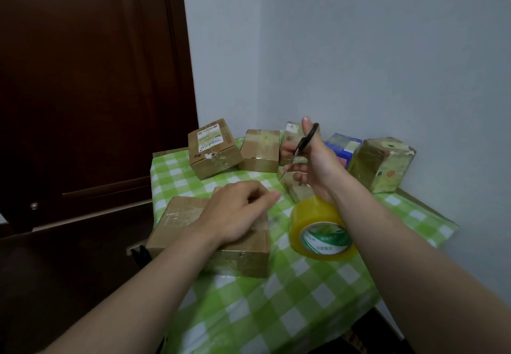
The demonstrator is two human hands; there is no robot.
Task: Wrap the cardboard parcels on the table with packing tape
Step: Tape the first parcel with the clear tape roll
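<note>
Taped brown parcel (182,215) flat up front, yellow tape roll (304,223) tilted just beside it, more parcels (214,149) behind.

I am in a plain room of a home. The green checked tablecloth (298,292) before me fills the corner of pale walls (387,49), beside a dark wooden door (83,90).

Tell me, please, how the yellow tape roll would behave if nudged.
The tape roll seems tilted on its round rim, so it would probably roll or flop flat. Its thick winding suggests some heft; the glossy surface may slip.
</note>
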